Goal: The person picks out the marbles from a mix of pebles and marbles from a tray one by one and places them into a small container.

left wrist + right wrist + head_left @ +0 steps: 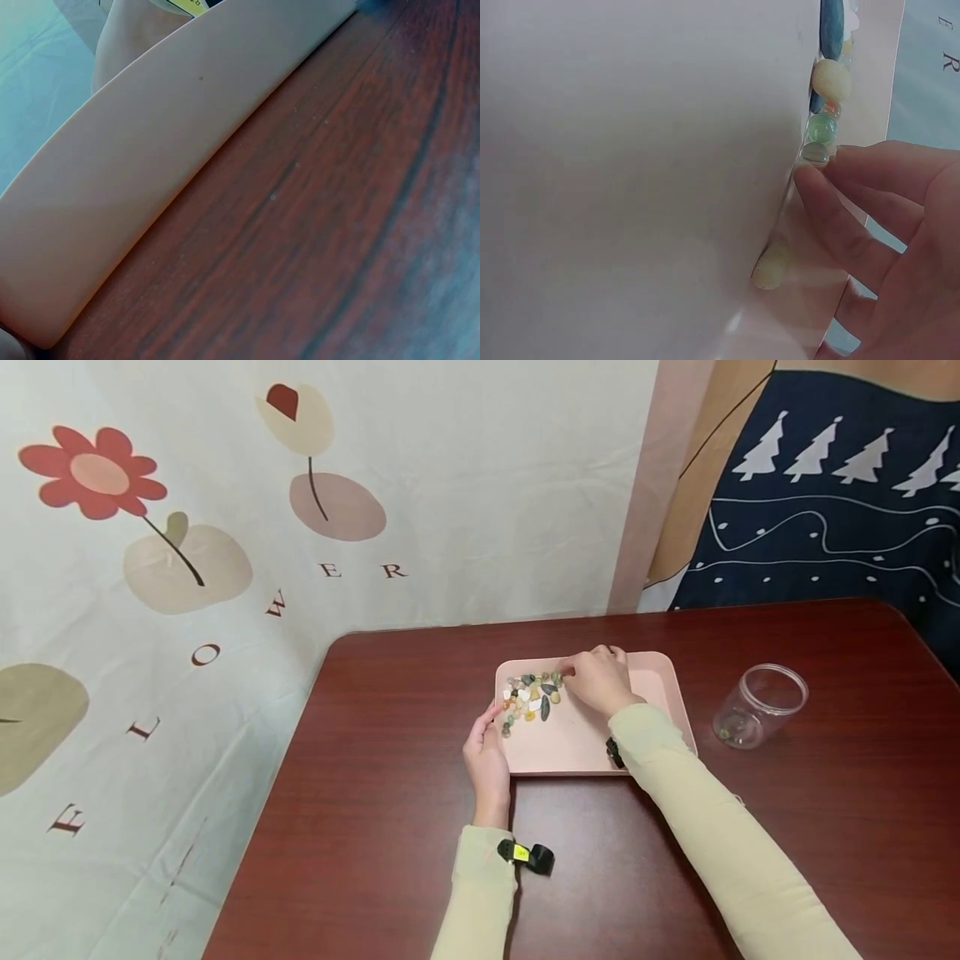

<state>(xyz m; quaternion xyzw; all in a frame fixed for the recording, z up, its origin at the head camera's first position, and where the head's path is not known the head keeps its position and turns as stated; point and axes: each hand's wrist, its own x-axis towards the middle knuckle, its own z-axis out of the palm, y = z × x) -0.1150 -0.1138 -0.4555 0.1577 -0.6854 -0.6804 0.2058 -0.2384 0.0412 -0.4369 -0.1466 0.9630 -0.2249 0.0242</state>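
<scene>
My left hand [487, 756] holds the left edge of a shallow pink tray [573, 756], its fingertips by the rim near the stones. The tray's outer wall [172, 127] fills much of the left wrist view, hiding most of that hand. Over the tray's far side, my right hand [600, 681] pinches a small clear glass marble [815, 153] between thumb and fingers. Beside it lie a green marble [823, 127] and a pale round pebble [831, 79]. Mixed pebbles and marbles cluster in the tray's left half, including a dark oval pebble [545, 707].
A clear open jar [759, 706] stands right of the tray, with a few small marbles [729, 732] at its bottom. The dark red-brown table [390, 760] meets a flower-print cloth [480, 510] at the back. A yellowish pebble [772, 266] lies apart near the right hand.
</scene>
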